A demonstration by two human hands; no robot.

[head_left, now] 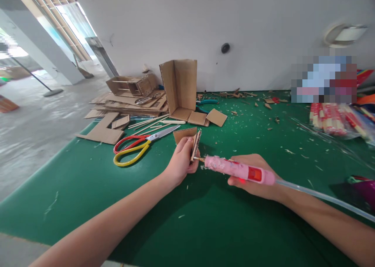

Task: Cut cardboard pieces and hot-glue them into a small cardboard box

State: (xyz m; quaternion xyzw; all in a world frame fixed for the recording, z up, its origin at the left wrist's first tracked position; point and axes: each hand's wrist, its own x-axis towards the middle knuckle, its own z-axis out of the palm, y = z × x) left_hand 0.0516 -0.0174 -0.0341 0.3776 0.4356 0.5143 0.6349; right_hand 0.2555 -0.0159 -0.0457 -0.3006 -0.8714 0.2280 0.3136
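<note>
My left hand [181, 161] is closed around a small folded cardboard piece [185, 134], with one edge facing right. In my right hand [254, 173] is a pink hot glue gun [231, 167] with a red switch, a clear glue stick trailing from its back end. The gun's metal nozzle touches or nearly touches the edge of the cardboard. Scissors [149, 142] with one red and one yellow handle lie to the left of my left hand, blades partly apart. Behind them rest thin wooden sticks [158, 122].
A tall cardboard corner [183, 85] stands near the wall, with small cardboard squares [216, 117] before it. Cardboard sheets [129, 104] and a cardboard box frame [133, 85] are stacked at left. Scraps litter the green table [88, 196]. Bagged sticks [331, 118] lie at right.
</note>
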